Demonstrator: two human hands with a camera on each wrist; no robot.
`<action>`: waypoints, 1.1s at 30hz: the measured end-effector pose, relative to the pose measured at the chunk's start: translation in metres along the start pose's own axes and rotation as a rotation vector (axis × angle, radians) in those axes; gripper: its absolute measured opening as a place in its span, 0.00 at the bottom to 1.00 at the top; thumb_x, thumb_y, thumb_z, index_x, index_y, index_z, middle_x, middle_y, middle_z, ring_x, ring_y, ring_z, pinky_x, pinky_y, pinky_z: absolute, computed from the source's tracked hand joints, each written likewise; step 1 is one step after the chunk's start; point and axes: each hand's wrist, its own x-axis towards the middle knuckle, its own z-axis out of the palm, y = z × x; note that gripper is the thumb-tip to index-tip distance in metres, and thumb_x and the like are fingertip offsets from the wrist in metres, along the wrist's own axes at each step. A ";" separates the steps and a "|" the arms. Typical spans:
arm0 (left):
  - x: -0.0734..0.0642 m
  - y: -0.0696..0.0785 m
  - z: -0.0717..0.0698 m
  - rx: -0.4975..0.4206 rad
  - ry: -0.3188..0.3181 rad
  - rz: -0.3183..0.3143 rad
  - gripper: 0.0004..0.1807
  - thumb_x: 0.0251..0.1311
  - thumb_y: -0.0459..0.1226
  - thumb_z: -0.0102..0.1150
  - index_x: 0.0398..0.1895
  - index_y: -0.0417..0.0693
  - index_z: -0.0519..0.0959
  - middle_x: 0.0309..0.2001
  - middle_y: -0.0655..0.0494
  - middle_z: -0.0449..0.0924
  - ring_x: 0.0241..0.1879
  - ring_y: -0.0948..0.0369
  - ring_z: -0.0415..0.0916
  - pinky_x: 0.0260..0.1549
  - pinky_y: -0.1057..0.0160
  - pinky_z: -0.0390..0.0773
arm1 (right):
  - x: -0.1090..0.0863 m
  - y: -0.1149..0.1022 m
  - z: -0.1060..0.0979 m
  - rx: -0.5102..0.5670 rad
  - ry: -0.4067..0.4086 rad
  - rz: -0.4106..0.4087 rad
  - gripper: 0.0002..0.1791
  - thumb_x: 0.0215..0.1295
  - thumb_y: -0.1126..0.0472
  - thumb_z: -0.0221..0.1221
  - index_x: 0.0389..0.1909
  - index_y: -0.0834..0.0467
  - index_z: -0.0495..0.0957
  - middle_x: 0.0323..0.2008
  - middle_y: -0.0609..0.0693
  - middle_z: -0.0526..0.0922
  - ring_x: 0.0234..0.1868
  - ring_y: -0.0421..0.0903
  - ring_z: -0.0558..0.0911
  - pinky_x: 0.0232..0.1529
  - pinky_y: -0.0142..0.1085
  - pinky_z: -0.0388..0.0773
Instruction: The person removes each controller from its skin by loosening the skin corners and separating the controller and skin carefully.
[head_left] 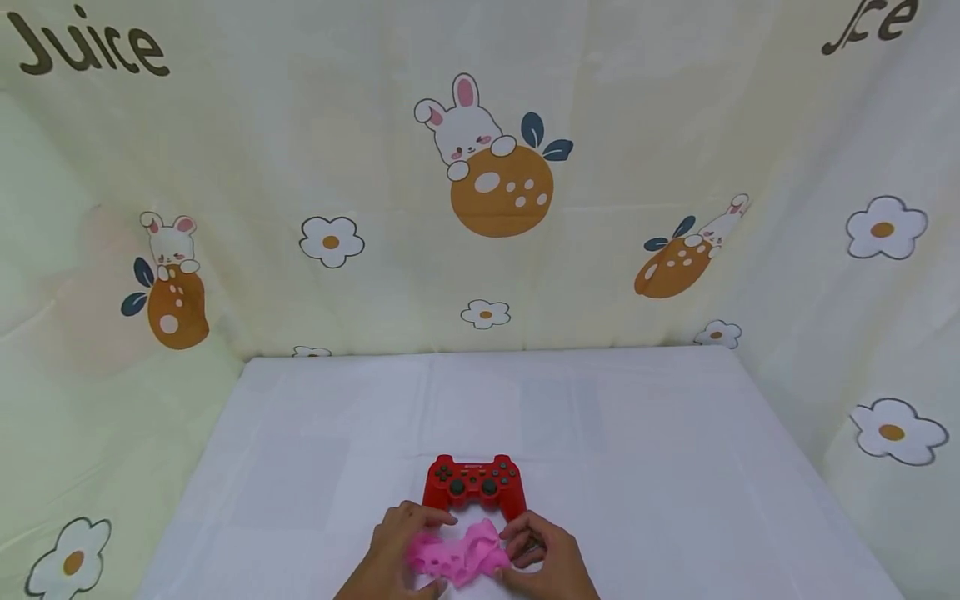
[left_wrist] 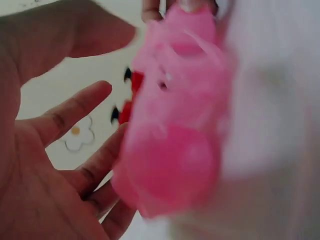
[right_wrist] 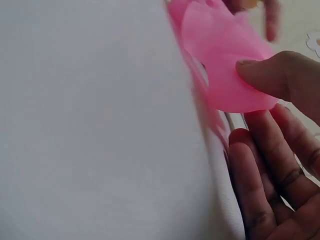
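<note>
A crumpled, soft pink silicone controller cover [head_left: 459,557] with several holes is between the two hands, low in the head view. My right hand [head_left: 553,557] pinches its right end, the thumb [right_wrist: 267,75] on top and the fingers beneath. My left hand [head_left: 386,550] is spread around the other end; in the left wrist view its thumb stands off and the fingertips are right at the edge of the rounded pink end [left_wrist: 170,167]. Just beyond the cover, a red game controller [head_left: 474,473] lies with its sticks up and its grips toward me, partly hidden by the hands.
A white cloth [head_left: 637,467] covers the table. Behind and beside it hangs a cream curtain [head_left: 375,150] printed with rabbits, oranges and flowers. The table's back edge meets the curtain beyond the controller.
</note>
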 end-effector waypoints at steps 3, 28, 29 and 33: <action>0.007 0.007 0.005 -0.006 0.034 0.036 0.27 0.59 0.48 0.74 0.63 0.67 0.78 0.57 0.71 0.80 0.58 0.68 0.70 0.52 0.54 0.66 | -0.007 -0.003 0.004 -0.059 0.042 0.030 0.19 0.53 0.58 0.80 0.41 0.56 0.81 0.33 0.47 0.85 0.33 0.37 0.83 0.39 0.28 0.83; 0.028 0.018 0.032 0.052 0.195 -0.121 0.16 0.57 0.33 0.73 0.41 0.67 0.83 0.32 0.69 0.84 0.37 0.74 0.72 0.42 0.63 0.72 | -0.034 -0.014 0.018 -0.126 0.068 0.033 0.14 0.58 0.57 0.76 0.29 0.55 0.78 0.25 0.41 0.80 0.26 0.32 0.75 0.29 0.27 0.73; 0.028 0.017 0.032 0.052 0.202 -0.120 0.17 0.57 0.32 0.73 0.41 0.67 0.83 0.32 0.69 0.83 0.38 0.74 0.72 0.42 0.63 0.72 | -0.035 -0.014 0.017 -0.122 0.062 0.037 0.13 0.58 0.57 0.75 0.29 0.55 0.78 0.25 0.40 0.80 0.25 0.32 0.75 0.28 0.27 0.73; 0.029 0.017 0.032 0.039 0.237 -0.108 0.16 0.57 0.31 0.74 0.39 0.66 0.84 0.31 0.75 0.81 0.37 0.74 0.72 0.41 0.66 0.74 | -0.038 -0.010 0.017 -0.094 0.031 0.042 0.11 0.59 0.59 0.73 0.28 0.56 0.78 0.23 0.41 0.77 0.23 0.32 0.72 0.24 0.27 0.71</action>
